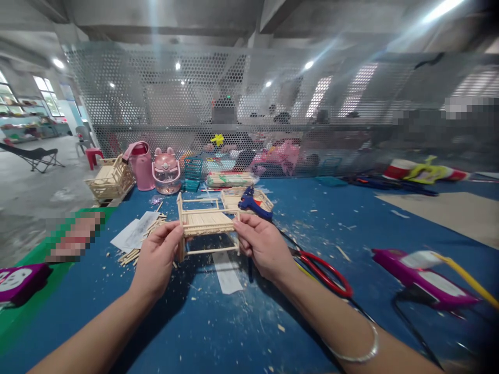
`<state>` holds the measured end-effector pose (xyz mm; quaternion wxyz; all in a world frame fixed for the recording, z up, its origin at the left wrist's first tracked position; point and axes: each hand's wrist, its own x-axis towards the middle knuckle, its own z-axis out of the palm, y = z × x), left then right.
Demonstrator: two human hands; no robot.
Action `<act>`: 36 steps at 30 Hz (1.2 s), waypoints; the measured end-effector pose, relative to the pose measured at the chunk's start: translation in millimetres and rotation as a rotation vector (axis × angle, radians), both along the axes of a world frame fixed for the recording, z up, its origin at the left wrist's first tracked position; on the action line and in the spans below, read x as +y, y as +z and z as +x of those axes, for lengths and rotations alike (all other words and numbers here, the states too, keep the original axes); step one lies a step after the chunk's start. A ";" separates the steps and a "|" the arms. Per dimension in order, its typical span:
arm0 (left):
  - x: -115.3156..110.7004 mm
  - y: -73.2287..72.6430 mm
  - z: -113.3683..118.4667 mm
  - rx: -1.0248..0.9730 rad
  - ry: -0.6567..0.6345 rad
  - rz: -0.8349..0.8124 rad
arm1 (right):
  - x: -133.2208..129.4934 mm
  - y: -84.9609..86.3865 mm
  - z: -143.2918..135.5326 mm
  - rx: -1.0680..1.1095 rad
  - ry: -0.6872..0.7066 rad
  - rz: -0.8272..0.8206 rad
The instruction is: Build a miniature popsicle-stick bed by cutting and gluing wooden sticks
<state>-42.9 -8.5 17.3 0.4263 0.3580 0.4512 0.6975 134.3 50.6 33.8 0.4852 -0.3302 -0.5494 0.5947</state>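
A small chair-like frame of pale wooden sticks [206, 222] is held up over the blue table, its slatted panel level across the middle. My left hand [159, 252] pinches its left posts between thumb and fingers. On the opposite side, my right hand [265, 244] grips the right end of the frame. Just behind it, a blue glue gun [255, 205] rests by a second stick piece [232, 198]. Loose sticks [130, 256] and white paper [134, 231] lie left of my left hand. Under the frame is a paper strip [227, 272].
Red-handled pliers [327, 274] lie beside my right forearm. A purple device [424, 280] with cables sits at the right. A pink flask [143, 166], a pink bottle [166, 171] and a finished-looking stick model [110, 179] stand at back left. A perforated metal screen [163, 104] borders the table's far edge.
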 end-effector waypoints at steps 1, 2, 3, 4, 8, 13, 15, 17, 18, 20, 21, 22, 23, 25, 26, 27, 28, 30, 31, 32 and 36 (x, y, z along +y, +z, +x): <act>-0.1 -0.6 -0.4 0.012 -0.004 0.001 | -0.1 0.1 0.0 -0.005 -0.006 0.000; -0.2 -1.2 -0.8 0.023 -0.011 0.003 | -0.3 0.3 0.0 -0.010 -0.013 0.001; -0.3 -1.7 -1.1 0.031 -0.019 0.004 | -0.6 0.5 -0.1 -0.013 -0.022 0.003; -0.4 -2.2 -1.5 0.039 -0.024 0.002 | -0.9 0.7 -0.2 -0.015 -0.031 0.005; -0.6 -2.5 -2.2 0.073 -0.010 -0.013 | -2.4 1.5 -0.9 -0.030 -0.056 0.001; -2.4 3.0 -1.7 0.180 0.030 -0.067 | -2.7 0.6 -1.8 -0.019 -0.056 -0.005; -2.9 4.8 -2.0 0.216 0.068 -0.082 | -2.5 -0.3 -1.6 0.001 -0.027 0.004; -2.5 4.6 -3.1 0.228 0.104 -0.087 | -2.4 -1.1 -1.0 0.025 0.011 0.007; -2.1 3.7 -3.9 0.230 0.115 -0.087 | -2.5 -1.2 -0.6 0.033 0.024 0.005; -0.9 1.1 -5.6 0.241 0.126 -0.083 | -2.8 -1.2 0.2 0.044 0.041 -0.004; -0.4 -0.4 -6.5 0.250 0.128 -0.081 | -2.9 -1.2 0.5 0.049 0.044 -0.010; 0.0 -1.8 -7.3 0.261 0.130 -0.078 | -3.1 -1.1 0.7 0.053 0.045 -0.014; 0.3 -3.1 -7.9 0.270 0.131 -0.078 | -3.2 -1.1 0.7 0.055 0.046 -0.018; 0.6 -5.0 -8.9 0.271 0.135 -0.080 | -3.4 -1.4 0.5 0.055 0.044 -0.019; 0.7 -5.7 -9.3 0.267 0.134 -0.081 | -3.4 -1.6 0.2 0.052 0.039 -0.017; 0.9 -6.2 -9.6 0.263 0.134 -0.081 | -3.4 -2.0 -0.2 0.050 0.034 -0.014; 1.1 -6.5 -9.8 0.261 0.132 -0.080 | -3.3 -2.3 -0.5 0.048 0.030 -0.011; 1.6 -6.3 -9.9 0.264 0.127 -0.078 | -3.0 -2.7 -1.0 0.043 0.023 -0.007; 1.7 -5.8 -9.7 0.262 0.123 -0.079 | -2.7 -2.8 -1.2 0.039 0.022 -0.005; 1.6 -4.8 -9.3 0.257 0.122 -0.079 | -2.5 -2.8 -1.2 0.035 0.022 -0.003; -1.8 2.0 -6.0 0.303 0.096 -0.086 | -1.9 -1.9 -1.0 0.017 0.023 0.007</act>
